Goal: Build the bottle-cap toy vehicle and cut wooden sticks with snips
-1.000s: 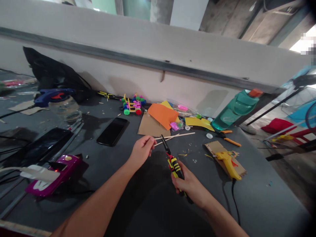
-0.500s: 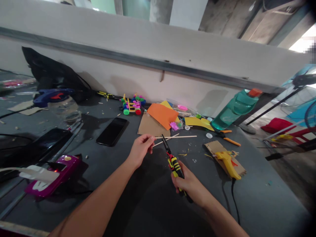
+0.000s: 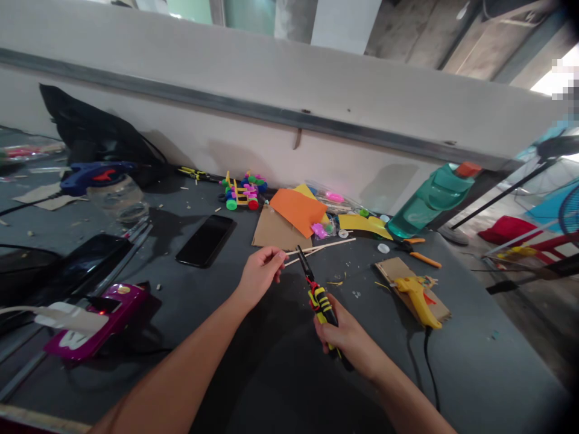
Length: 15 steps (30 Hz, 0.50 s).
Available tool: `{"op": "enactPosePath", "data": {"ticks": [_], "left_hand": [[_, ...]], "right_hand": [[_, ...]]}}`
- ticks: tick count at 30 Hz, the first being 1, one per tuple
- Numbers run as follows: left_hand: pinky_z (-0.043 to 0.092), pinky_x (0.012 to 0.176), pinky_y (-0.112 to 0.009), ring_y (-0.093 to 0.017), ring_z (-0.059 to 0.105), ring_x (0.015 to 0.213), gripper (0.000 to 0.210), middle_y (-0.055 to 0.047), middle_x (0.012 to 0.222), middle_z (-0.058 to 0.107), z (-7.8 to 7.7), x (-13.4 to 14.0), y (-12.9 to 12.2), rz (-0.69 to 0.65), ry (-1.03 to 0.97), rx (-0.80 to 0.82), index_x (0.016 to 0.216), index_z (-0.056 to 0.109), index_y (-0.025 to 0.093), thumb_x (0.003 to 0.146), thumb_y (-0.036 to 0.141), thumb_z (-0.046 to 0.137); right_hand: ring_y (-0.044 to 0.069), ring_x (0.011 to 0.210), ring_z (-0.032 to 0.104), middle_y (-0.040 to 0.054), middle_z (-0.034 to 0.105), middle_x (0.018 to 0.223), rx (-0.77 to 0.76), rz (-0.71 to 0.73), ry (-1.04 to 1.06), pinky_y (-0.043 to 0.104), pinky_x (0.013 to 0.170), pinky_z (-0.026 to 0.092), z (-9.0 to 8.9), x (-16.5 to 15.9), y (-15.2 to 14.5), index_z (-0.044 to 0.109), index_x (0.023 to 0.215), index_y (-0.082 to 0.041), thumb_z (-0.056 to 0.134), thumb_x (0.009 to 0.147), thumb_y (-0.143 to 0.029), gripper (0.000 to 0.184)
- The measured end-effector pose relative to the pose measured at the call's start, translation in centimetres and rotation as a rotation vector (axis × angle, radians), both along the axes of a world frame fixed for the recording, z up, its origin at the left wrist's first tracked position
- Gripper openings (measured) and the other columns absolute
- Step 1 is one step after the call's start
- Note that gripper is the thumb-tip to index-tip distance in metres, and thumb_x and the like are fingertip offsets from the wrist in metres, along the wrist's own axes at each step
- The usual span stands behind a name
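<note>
The left hand (image 3: 260, 274) pinches one end of a thin pale wooden stick (image 3: 322, 246) above the dark grey tabletop (image 3: 271, 374). The right hand (image 3: 346, 337) grips yellow-and-black-handled cutting pliers (image 3: 316, 289), whose dark nose meets the stick just beside the left fingertips (image 3: 278, 260); a yellow glue gun (image 3: 418, 298) lies nearby on cardboard.

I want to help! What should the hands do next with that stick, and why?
Probably squeeze the cutters. The left hand holds a thin stick level, the right hand grips the handles, and the tip sits right at the stick.
</note>
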<state>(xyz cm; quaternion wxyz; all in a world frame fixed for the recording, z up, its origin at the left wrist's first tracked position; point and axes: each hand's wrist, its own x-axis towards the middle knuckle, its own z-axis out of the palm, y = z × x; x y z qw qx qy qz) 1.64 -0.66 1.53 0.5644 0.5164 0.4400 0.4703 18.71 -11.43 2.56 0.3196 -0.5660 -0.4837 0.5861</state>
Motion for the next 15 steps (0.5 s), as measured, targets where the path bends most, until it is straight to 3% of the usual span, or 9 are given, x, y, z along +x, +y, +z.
{"op": "enactPosePath", "data": {"ticks": [15], "left_hand": [[0.037, 0.041, -0.019, -0.008, 0.045, 0.046, 0.024, 0.002, 0.060, 0.051, -0.21, 0.00, -0.11, -0.009, 0.067, 0.043, 0.074, 0.059, 0.016, 0.078, 0.038, 0.053]], "right_hand": [[0.006, 0.046, 0.039, -0.0046, 0.044, 0.068, -0.028, -0.020, 0.018, 0.021, 0.043, 0.035, -0.62, -0.06, 0.10, 0.043, 0.095, -0.018, 0.047, 0.058, -0.022, 0.037]]}}
